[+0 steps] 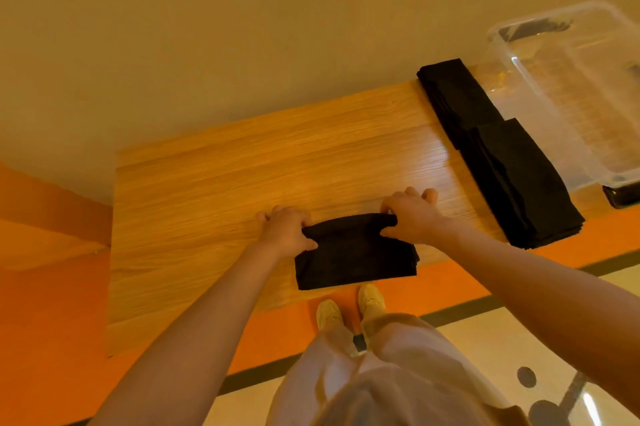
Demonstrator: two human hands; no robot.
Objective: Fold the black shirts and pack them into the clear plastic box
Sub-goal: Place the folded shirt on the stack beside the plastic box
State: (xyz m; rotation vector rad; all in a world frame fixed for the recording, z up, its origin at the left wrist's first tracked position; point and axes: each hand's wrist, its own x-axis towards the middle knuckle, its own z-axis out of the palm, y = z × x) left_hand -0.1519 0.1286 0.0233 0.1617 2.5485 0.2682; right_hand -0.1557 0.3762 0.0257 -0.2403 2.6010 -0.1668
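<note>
**Both hands grip a folded shirt at the table's near edge**

Two bare forearms reach up from the bottom of the view, over light trousers and pale shoes [351, 308] standing on an orange floor strip. The left hand [287, 230] and right hand [410, 218] each hold an upper corner of a folded black shirt [355, 256]; the fingers of both are curled and clamped on the cloth, thumbs toward the middle. The shirt lies close to the near edge of the wooden table [214, 204], its lower right corner just about at that edge.

To the left of the hands and beyond them, bare wood runs to the table's left edge and to its far edge against the cream wall. Along the right side lie two folded black shirt stacks: the far stack [457, 96] reaches the far edge, and the near stack [523, 183] overlaps it and comes to the near edge. Just beside them on the right stands the clear plastic box [568, 90], with something dark showing at its far end and its right part cut off by the frame
</note>
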